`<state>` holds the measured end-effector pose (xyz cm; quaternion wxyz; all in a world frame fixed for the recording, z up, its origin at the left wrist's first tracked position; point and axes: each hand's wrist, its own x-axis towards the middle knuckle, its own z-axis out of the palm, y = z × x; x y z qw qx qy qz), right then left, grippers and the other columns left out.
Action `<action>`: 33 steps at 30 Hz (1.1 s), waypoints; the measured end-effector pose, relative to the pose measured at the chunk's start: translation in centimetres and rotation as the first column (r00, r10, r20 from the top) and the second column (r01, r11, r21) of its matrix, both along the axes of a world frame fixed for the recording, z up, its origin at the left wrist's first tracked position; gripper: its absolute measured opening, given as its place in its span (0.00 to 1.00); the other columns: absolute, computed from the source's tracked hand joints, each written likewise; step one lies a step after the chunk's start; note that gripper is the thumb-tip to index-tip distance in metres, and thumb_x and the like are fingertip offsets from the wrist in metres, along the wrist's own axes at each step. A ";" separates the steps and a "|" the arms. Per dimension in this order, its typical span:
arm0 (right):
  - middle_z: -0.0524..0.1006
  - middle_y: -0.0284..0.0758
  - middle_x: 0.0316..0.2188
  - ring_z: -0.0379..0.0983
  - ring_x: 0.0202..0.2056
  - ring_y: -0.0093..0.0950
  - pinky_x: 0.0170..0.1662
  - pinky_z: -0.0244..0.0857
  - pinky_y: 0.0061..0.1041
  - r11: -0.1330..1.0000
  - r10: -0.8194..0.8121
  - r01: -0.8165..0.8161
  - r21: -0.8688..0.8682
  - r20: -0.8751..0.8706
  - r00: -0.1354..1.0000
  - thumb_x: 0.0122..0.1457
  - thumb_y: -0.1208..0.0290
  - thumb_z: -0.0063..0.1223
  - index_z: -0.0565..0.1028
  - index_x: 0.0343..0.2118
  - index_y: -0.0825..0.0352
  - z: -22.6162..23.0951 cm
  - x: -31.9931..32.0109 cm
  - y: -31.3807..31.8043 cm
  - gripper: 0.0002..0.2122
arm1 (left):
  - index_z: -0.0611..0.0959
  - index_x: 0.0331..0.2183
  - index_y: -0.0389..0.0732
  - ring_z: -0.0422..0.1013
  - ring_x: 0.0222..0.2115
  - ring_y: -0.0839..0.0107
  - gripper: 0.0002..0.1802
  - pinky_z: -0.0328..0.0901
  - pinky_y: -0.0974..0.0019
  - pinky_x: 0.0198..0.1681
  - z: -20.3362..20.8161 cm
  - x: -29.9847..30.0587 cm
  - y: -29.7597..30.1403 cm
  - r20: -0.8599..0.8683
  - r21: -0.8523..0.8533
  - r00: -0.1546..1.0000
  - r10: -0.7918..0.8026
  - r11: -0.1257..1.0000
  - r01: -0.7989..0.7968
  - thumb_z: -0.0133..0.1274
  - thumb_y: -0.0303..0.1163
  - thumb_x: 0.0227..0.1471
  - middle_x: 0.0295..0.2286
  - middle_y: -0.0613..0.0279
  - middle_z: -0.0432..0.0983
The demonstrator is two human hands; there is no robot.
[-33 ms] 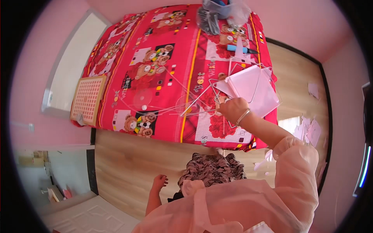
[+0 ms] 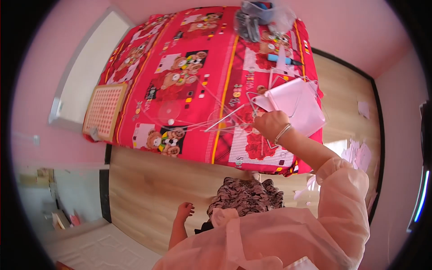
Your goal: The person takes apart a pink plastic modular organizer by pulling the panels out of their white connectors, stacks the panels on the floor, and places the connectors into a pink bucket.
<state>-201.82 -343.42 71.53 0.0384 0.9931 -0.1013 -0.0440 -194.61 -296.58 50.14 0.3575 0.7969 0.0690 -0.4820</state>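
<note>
Over the bed's near right part, my right hand (image 2: 272, 125) has its fingers closed on a thin white wire (image 2: 225, 118) that slants down to the left. The exact grip is hidden. Angular wire bends show around this hand, beside pink translucent sheets (image 2: 302, 108). Left of it, thin clear strands and a clear round piece (image 2: 169, 111) with a white dot lie on the red patterned bedcover (image 2: 211, 45). My left hand (image 2: 184, 210) hangs low over the floor, fingers loosely curled and a little apart, holding nothing.
At the bed's far edge sit a clear plastic bag (image 2: 275, 18) and a dark grey bundle (image 2: 247, 28). A blue-handled tool (image 2: 280, 59) lies nearer. A gridded board (image 2: 104, 111) rests at the left edge. Pink scraps (image 2: 357, 154) litter the wooden floor (image 2: 148, 184).
The view has shifted slightly. The white wire by my right hand has turned to a flatter slant, its lower end moving left. My left hand stays in place.
</note>
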 end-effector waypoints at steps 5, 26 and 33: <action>0.70 0.34 0.12 0.69 0.17 0.29 0.21 0.62 0.28 1.000 0.008 -0.010 0.006 0.275 0.961 0.46 0.60 0.44 0.70 0.14 0.60 5.5 2.9 8.1 0.11 | 0.72 0.30 0.36 0.67 0.21 0.74 0.12 0.62 0.71 0.21 0.9 -1.2 7.7 0.139 -0.134 0.962 0.234 0.967 -0.216 0.44 0.34 0.44 0.23 0.61 0.71; 0.56 0.24 0.04 0.45 0.06 0.11 0.10 0.35 0.14 -0.116 0.110 -0.185 0.976 0.198 0.974 0.52 0.65 0.41 0.68 0.14 0.68 6.6 26.8 46.1 0.15 | 0.55 0.48 0.43 0.53 0.44 0.67 0.32 0.49 0.62 0.46 12.3 13.1 32.8 -0.246 -0.913 0.198 0.949 -0.158 -0.376 0.29 0.55 0.47 0.45 0.60 0.54; 0.55 0.24 0.03 0.45 0.05 0.12 0.08 0.34 0.13 -0.266 0.204 0.068 0.961 -0.013 0.979 0.52 0.64 0.41 0.67 0.14 0.67 5.1 40.8 58.5 0.14 | 0.69 0.18 0.43 0.53 0.14 0.78 0.21 0.53 0.73 0.20 13.7 20.8 44.3 -0.320 -0.848 -0.109 0.941 -0.336 -0.410 0.34 0.49 0.49 0.13 0.69 0.58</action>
